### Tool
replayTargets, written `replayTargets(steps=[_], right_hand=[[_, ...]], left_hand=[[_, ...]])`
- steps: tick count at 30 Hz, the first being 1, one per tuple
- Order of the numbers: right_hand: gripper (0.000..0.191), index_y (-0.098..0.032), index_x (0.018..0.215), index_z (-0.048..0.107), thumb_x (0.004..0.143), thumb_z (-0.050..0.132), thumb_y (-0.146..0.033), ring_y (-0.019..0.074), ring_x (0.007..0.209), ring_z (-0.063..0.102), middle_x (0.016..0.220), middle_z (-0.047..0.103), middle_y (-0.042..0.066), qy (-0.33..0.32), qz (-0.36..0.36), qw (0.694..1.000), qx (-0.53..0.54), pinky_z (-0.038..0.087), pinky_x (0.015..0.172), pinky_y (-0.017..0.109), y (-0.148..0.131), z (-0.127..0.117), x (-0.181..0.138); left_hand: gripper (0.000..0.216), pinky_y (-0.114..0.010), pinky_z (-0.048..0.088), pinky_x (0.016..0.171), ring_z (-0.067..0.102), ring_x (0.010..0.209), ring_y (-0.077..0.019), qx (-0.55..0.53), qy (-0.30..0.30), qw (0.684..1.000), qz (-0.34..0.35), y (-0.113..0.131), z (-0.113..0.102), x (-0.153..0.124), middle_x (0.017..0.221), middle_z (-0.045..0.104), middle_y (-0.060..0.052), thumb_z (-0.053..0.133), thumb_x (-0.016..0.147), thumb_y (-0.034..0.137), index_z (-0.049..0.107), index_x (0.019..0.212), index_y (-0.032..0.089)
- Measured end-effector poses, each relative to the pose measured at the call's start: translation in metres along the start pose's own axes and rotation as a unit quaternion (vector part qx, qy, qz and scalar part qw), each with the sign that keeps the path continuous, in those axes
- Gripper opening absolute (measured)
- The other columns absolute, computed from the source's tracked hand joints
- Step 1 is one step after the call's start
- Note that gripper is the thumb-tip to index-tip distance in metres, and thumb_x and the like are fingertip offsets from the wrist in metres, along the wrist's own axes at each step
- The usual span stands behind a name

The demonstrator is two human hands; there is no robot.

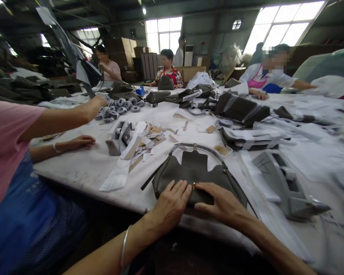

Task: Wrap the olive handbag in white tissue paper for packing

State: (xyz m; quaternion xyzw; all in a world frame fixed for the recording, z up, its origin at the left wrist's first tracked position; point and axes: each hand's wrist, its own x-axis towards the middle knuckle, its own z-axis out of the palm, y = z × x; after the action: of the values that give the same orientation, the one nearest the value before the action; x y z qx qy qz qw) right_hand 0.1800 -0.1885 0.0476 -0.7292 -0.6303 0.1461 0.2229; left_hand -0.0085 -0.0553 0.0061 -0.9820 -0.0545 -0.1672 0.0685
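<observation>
A dark olive handbag [172,172] lies at the table's near edge, its flap [194,160] folded back toward the far side. Its strap [212,149] arches behind it, wrapped in clear film. On the bag's front left, my left hand [172,202] rests flat with the fingers extended side by side. My right hand [222,200] lies on the front right, thumb apart from the fingers. Its fingertips touch the small gold clasp [194,186] at the middle of the bag. Part of the bag's lower front is hidden under both hands.
Tape dispensers stand left [117,139] and right [286,183] of the bag. Paper scraps [145,143] and grey tape rolls [122,105] lie beyond. More bags [240,109] are piled farther back. A co-worker's arm [65,118] reaches over the table at left; others sit across.
</observation>
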Motion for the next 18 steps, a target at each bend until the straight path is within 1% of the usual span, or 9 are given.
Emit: replayTargets(steps=[2, 3, 5, 6, 9, 11, 13, 15, 18], right_hand=[[0.03, -0.02, 0.111, 0.069, 0.09, 0.057, -0.038, 0.0208, 0.095, 0.068, 0.103, 0.074, 0.005, 0.0, 0.069, 0.992, 0.102, 0.053, 0.086, 0.03, -0.005, -0.012, 0.014], [0.028, -0.02, 0.103, 0.071, 0.091, 0.055, -0.039, 0.0189, 0.084, 0.068, 0.091, 0.074, 0.003, 0.005, 0.1, 0.987, 0.127, 0.052, 0.077, 0.027, -0.007, -0.016, 0.021], [0.023, -0.019, 0.091, 0.072, 0.089, 0.059, -0.038, 0.0168, 0.07, 0.064, 0.075, 0.07, 0.001, 0.013, 0.141, 0.983, 0.121, 0.046, 0.065, 0.025, -0.011, -0.016, 0.033], [0.02, -0.019, 0.089, 0.072, 0.086, 0.063, -0.037, 0.0163, 0.067, 0.062, 0.071, 0.069, 0.0, 0.01, 0.148, 0.984, 0.103, 0.043, 0.062, 0.025, -0.013, -0.013, 0.038], [0.009, -0.021, 0.084, 0.072, 0.083, 0.066, -0.028, 0.0156, 0.069, 0.063, 0.073, 0.07, 0.0, 0.005, 0.13, 0.989, 0.066, 0.04, 0.064, 0.024, -0.015, 0.002, 0.045], [0.011, -0.021, 0.078, 0.071, 0.083, 0.061, -0.019, 0.0147, 0.069, 0.063, 0.074, 0.07, 0.0, 0.019, 0.114, 0.992, 0.059, 0.039, 0.064, 0.023, -0.014, 0.012, 0.046], [0.014, -0.02, 0.076, 0.07, 0.08, 0.058, -0.012, 0.0137, 0.067, 0.063, 0.072, 0.07, 0.0, 0.024, 0.108, 0.993, 0.051, 0.039, 0.062, 0.022, -0.012, 0.018, 0.047], [0.016, -0.019, 0.075, 0.07, 0.077, 0.058, -0.008, 0.0131, 0.067, 0.063, 0.071, 0.07, 0.0, 0.019, 0.106, 0.993, 0.043, 0.038, 0.061, 0.021, -0.009, 0.02, 0.048], [0.019, -0.018, 0.076, 0.071, 0.075, 0.057, -0.004, 0.013, 0.069, 0.064, 0.073, 0.071, 0.0, 0.008, 0.11, 0.993, 0.034, 0.039, 0.062, 0.019, -0.006, 0.022, 0.052]], left_hand=[[0.048, -0.044, 0.038, 0.111, 0.049, 0.133, -0.0255, 0.012, 0.004, 1.0, -0.007, 0.008, 0.009, 0.004, 0.144, 0.05, -0.018, 0.04, 0.093, 0.014, 0.044, 0.141, 0.007], [0.049, -0.044, 0.037, 0.112, 0.048, 0.133, -0.0259, 0.021, 0.014, 1.0, -0.014, 0.011, 0.014, 0.004, 0.144, 0.049, -0.018, 0.039, 0.093, 0.013, 0.044, 0.141, 0.006], [0.048, -0.045, 0.037, 0.112, 0.048, 0.134, -0.0265, 0.034, 0.05, 0.998, -0.024, 0.014, 0.023, 0.003, 0.143, 0.051, -0.019, 0.037, 0.092, 0.01, 0.046, 0.139, 0.005], [0.047, -0.045, 0.038, 0.112, 0.048, 0.134, -0.0264, 0.036, 0.073, 0.996, -0.025, 0.014, 0.026, 0.001, 0.142, 0.052, -0.019, 0.036, 0.092, 0.009, 0.048, 0.137, 0.004], [0.044, -0.043, 0.042, 0.111, 0.05, 0.132, -0.0242, 0.028, 0.151, 0.988, -0.007, 0.012, 0.031, -0.002, 0.136, 0.057, -0.018, 0.033, 0.092, 0.007, 0.054, 0.131, 0.005], [0.043, -0.041, 0.042, 0.112, 0.053, 0.129, -0.022, 0.024, 0.223, 0.974, 0.005, 0.009, 0.036, -0.001, 0.131, 0.061, -0.014, 0.03, 0.094, 0.008, 0.058, 0.127, 0.008], [0.043, -0.039, 0.04, 0.115, 0.058, 0.123, -0.0186, 0.032, 0.318, 0.947, 0.009, 0.007, 0.044, 0.001, 0.122, 0.067, -0.009, 0.03, 0.096, 0.009, 0.064, 0.12, 0.013], [0.04, -0.037, 0.039, 0.116, 0.063, 0.115, -0.0154, 0.046, 0.383, 0.923, 0.007, 0.005, 0.055, 0.001, 0.113, 0.071, -0.003, 0.034, 0.098, 0.012, 0.069, 0.114, 0.022], [0.029, -0.027, 0.051, 0.104, 0.068, 0.103, -0.0134, 0.073, 0.386, 0.919, -0.027, 0.002, 0.074, 0.0, 0.106, 0.073, 0.0, 0.044, 0.1, 0.025, 0.07, 0.113, 0.028]])
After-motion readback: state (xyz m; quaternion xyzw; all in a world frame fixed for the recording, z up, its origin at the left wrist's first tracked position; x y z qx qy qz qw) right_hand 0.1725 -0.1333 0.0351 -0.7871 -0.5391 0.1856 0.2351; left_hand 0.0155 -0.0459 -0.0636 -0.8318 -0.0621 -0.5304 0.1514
